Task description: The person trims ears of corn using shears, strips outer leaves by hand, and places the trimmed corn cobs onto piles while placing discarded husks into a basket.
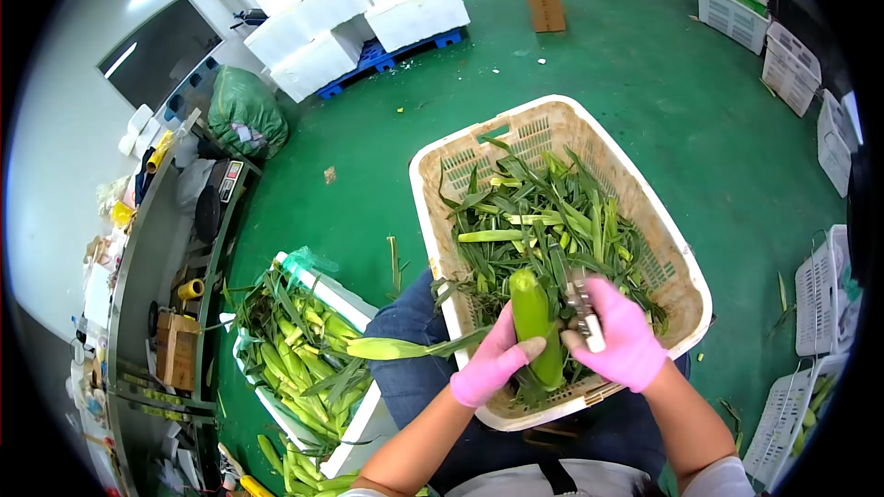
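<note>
The left hand (497, 364) is closed around the lower part of one green ear (532, 313), its thumb across the front, and holds it tilted near upright just above the basket's near edge. The right hand (624, 340) is curled shut on one metal tool (585, 308), blurred, beside the ear; whether the two touch cannot be told. A pale leaf (396, 348) juts left from the left hand across the thigh (396, 317).

The basket (552, 129) rises on all sides of its heap of leaves (562, 212), leaving bare wall mainly at the far end and right. Left of the thigh, one white box (361, 433) brims with ears too tangled to count, and more lie on the floor (635, 55) at its near edge. Beyond the box, one cluttered shelf (152, 294) closes off the left.

At least five crates (822, 290) line the right, with a broad open strip of floor between them and the basket. Farther ahead, more open floor runs to one green sack (247, 106) at left, one blue pallet (373, 57) stacked with foam boxes (419, 14), and one brown carton (543, 5) standing alone.
</note>
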`<state>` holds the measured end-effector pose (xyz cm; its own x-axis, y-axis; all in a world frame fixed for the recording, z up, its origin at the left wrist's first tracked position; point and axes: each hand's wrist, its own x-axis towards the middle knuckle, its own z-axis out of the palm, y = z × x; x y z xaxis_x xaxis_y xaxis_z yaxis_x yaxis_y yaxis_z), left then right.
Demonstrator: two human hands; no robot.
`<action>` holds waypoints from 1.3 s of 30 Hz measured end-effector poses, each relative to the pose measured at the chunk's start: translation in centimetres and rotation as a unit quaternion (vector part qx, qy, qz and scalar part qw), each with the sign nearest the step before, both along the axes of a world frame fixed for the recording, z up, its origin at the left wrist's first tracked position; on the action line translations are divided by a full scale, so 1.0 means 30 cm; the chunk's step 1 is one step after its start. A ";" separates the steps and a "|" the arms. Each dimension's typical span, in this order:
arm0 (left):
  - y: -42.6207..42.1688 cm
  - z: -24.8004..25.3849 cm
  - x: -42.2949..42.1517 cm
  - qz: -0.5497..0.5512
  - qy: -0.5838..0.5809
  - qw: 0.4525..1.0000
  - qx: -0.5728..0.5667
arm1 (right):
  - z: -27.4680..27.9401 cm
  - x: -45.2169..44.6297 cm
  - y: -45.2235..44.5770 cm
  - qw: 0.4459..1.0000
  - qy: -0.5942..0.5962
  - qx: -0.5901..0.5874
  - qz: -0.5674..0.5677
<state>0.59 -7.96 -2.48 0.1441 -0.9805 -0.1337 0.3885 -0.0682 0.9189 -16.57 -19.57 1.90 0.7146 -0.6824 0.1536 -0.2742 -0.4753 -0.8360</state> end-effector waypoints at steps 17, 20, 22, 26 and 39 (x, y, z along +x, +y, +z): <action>0.011 -0.138 -0.113 0.234 0.014 0.972 -0.014 | -0.208 0.000 0.100 0.793 -0.333 0.509 -0.026; 0.087 -0.089 -0.144 0.151 0.111 0.981 0.039 | -0.173 0.035 0.078 0.746 -0.393 0.537 0.020; 0.100 -0.034 -0.120 0.219 0.101 0.970 0.017 | -0.161 0.042 0.077 0.798 -0.325 0.505 0.048; 0.074 0.003 0.048 0.086 -0.008 0.996 0.013 | -0.050 0.080 0.111 0.866 -0.166 0.461 0.101; 0.305 -0.156 0.355 0.486 0.422 0.731 -0.227 | -0.098 -0.309 -0.196 0.699 -0.587 0.392 0.115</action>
<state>11.22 1.19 -7.15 0.8562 -0.4409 -0.2693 0.4921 0.8547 0.1654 -25.83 -25.44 -1.05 0.5147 -0.7735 0.3698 0.8280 0.3364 -0.4487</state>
